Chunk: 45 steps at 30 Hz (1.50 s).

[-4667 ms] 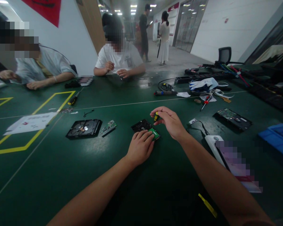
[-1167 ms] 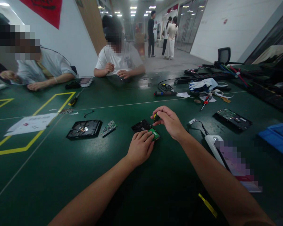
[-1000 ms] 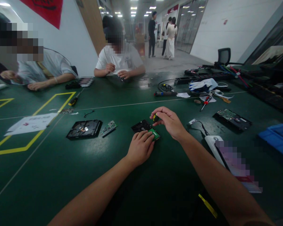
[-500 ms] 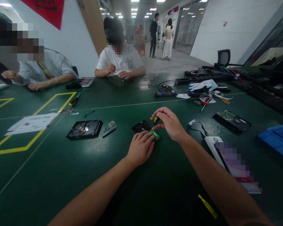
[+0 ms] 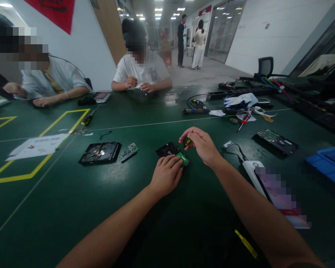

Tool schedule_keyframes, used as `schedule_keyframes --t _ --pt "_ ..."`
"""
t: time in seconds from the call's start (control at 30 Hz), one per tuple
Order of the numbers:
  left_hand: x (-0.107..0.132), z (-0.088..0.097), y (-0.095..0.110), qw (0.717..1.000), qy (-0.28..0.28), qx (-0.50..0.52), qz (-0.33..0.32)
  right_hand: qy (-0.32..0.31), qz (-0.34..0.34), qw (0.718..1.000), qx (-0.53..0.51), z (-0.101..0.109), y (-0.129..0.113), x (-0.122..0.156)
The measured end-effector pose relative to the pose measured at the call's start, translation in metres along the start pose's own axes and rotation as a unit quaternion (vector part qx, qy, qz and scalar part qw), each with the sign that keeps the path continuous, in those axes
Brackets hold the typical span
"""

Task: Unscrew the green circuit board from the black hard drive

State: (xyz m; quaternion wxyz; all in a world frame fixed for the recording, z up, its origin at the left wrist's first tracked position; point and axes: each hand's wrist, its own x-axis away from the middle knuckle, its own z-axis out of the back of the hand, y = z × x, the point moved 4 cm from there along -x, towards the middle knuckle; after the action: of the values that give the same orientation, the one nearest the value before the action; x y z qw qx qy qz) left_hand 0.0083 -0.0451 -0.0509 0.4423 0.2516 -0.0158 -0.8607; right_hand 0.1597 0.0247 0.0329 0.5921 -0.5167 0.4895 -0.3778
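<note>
A small black hard drive (image 5: 167,149) with a green circuit board (image 5: 184,159) lies on the table in front of me. My left hand (image 5: 167,174) grips it from the near side, fingers curled over the board's edge. Just above the board's right end, my right hand (image 5: 200,146) pinches a screwdriver (image 5: 187,142) by its yellow and black handle. Fingers cover part of the handle, and the tip is too small to make out. To the left lie a bigger black hard drive (image 5: 100,153) and a loose green circuit board (image 5: 130,150).
On the right are another hard drive (image 5: 276,142), a white device (image 5: 252,167) with a cable and a blue tray (image 5: 328,165). Gloves (image 5: 241,101), a red screwdriver (image 5: 243,122) and a dark cylindrical tool (image 5: 195,111) lie farther back. Two people sit across the table.
My right hand's fingers have drawn closer together around the screwdriver, whose handle has shifted slightly right. My left hand stays on the hard drive.
</note>
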Motion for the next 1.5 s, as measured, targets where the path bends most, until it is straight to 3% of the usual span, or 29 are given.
schedule_keyframes --t 0.4,0.73,1.33,1.5 --pt "-0.0003 -0.0009 0.0002 1.0 0.0 0.0 0.0 0.036 0.014 0.998 -0.047 -0.0006 0.005 -0.0015" --pt "-0.0003 -0.0005 -0.0002 1.0 0.001 0.0 -0.001 0.009 0.02 1.0 0.02 0.0026 -0.0011 -0.0029" --pt "-0.0004 -0.0002 0.0001 1.0 0.001 -0.001 -0.001 -0.004 0.044 0.999 0.023 0.0011 -0.0005 -0.0022" --pt "-0.0002 -0.0012 -0.0005 1.0 0.003 -0.002 -0.001 0.022 0.041 0.998 0.033 0.0027 0.0055 -0.0033"
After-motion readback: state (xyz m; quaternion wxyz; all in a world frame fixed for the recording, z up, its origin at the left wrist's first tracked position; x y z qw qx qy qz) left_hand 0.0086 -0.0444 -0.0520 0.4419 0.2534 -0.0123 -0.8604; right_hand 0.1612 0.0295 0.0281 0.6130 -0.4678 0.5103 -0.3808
